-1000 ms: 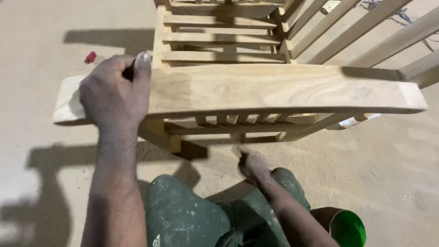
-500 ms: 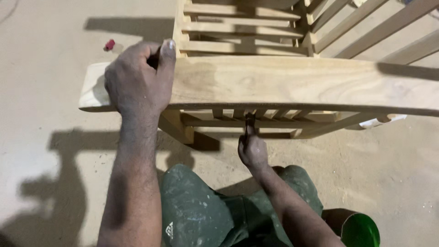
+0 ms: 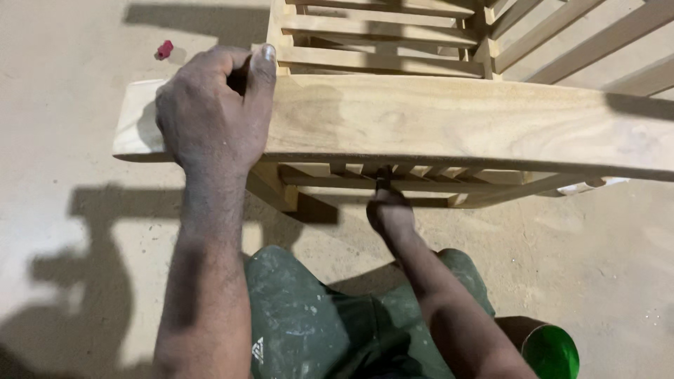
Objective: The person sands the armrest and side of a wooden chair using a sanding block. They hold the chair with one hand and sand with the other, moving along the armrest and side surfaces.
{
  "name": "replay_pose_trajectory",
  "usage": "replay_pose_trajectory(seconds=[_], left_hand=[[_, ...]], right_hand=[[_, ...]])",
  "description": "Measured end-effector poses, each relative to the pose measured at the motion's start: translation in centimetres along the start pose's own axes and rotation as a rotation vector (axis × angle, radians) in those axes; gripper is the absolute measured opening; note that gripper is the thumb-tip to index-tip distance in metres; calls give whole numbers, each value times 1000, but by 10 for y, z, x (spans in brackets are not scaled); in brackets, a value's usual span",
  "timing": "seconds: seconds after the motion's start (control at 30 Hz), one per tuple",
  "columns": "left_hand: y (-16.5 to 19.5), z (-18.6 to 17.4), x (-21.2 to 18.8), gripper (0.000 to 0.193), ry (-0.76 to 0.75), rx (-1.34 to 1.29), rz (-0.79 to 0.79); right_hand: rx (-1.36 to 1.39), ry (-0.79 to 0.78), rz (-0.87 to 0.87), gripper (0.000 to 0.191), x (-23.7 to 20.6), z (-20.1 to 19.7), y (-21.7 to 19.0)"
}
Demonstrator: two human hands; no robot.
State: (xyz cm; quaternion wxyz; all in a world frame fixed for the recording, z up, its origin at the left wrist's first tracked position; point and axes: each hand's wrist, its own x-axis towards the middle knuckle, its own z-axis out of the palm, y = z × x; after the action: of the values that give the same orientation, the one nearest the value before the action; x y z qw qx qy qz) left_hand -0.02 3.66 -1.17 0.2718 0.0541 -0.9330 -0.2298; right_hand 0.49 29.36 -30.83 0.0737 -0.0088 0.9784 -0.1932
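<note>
1. A small red piece (image 3: 164, 49) lies on the dusty floor (image 3: 63, 112), upper left.
2. A green-rimmed pot (image 3: 551, 351) stands at lower right.
3. Green, paint-spotted trousers (image 3: 309, 316) show at the bottom.

Pale wood armrest (image 3: 435, 119), green trousers (image 3: 316, 316)
</note>
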Motion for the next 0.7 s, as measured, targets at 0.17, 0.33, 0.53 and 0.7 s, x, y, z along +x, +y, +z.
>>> replay_pose_trajectory(seconds=[0.17, 0.33, 0.53, 0.7], left_hand=[[5, -6, -1, 28, 106, -46, 120], [9, -9, -2, 31, 113, 2, 159], [4, -4, -2, 31, 59, -39, 100], [2, -3, 0, 30, 136, 22, 171]], right_hand=[[-187, 307, -347, 28, 20, 11, 16], [-195, 173, -242, 29, 62, 16, 23], [-70, 240, -234, 37, 20, 24, 26], [-11, 329, -329, 72, 4, 22, 26]])
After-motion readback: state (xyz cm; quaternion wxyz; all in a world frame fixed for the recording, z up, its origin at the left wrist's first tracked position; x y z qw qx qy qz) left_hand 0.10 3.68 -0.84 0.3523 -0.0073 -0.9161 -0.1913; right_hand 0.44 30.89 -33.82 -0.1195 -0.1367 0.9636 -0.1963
